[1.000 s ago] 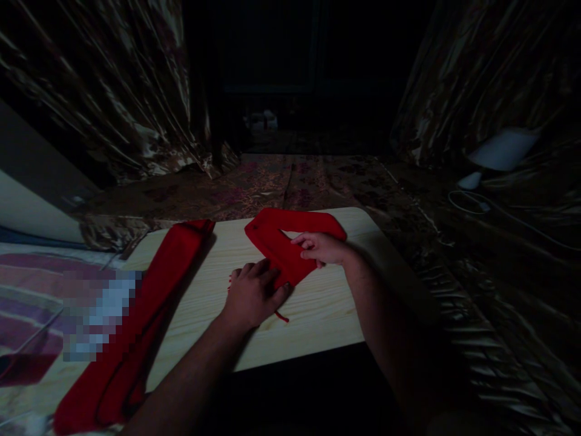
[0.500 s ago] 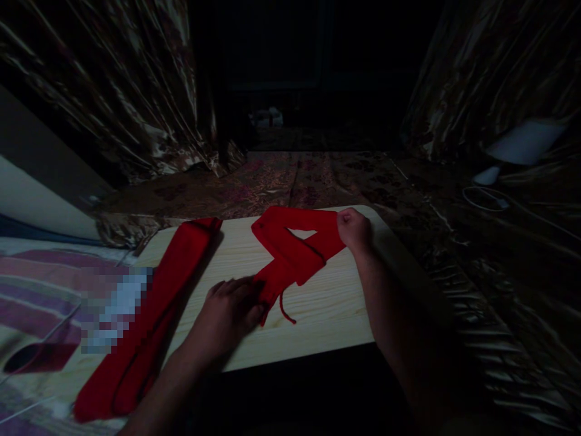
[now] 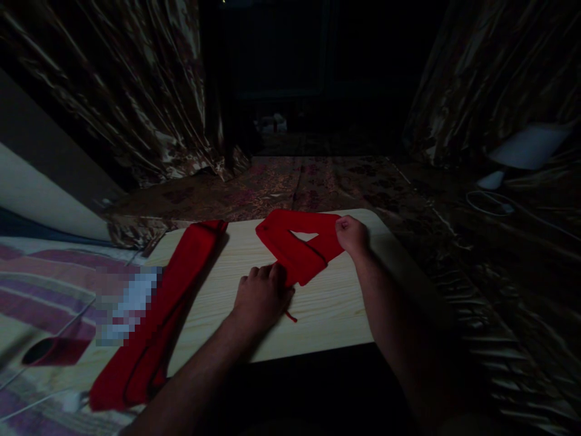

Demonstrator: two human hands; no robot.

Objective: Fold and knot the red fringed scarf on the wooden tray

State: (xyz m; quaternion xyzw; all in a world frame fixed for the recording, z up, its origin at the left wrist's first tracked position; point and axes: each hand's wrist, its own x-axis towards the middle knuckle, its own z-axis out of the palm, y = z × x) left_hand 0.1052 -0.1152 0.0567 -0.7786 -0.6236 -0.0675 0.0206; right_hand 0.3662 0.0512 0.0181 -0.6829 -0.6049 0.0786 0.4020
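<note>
"How far has it got, starting nearest you?"

"The left hand [image 3: 261, 297] lies over the near end of the red strip [image 3: 302, 254], fingers bent. I can't tell whether it grips or only presses. A thin red cord [image 3: 292, 317] pokes out beside it."

"And the right hand [image 3: 353, 235]?"

"Farther off, fingers closed on the strip's right-hand bend. The strip lies on the table [image 3: 327, 315] between the two hands."

"So what's done?"

"Two bends are in, and one leg crosses over another. I'd call it partly laid: a gap shows pale wood between the legs, so they aren't stacked or lined up."

"What about the surface?"

"Light, wood-grained, with rounded corners. A longer red cloth [image 3: 181, 278], doubled lengthwise, runs along its left side, well apart from the strip. Left of that is a striped cover [image 3: 54, 260]."

"Beyond?"

"A patterned cloth [image 3: 272, 181] past the far edge, a white lamp [image 3: 529, 147] off to the right, then heavy curtains [image 3: 113, 91] on either side. The back is too dark to read."
</note>
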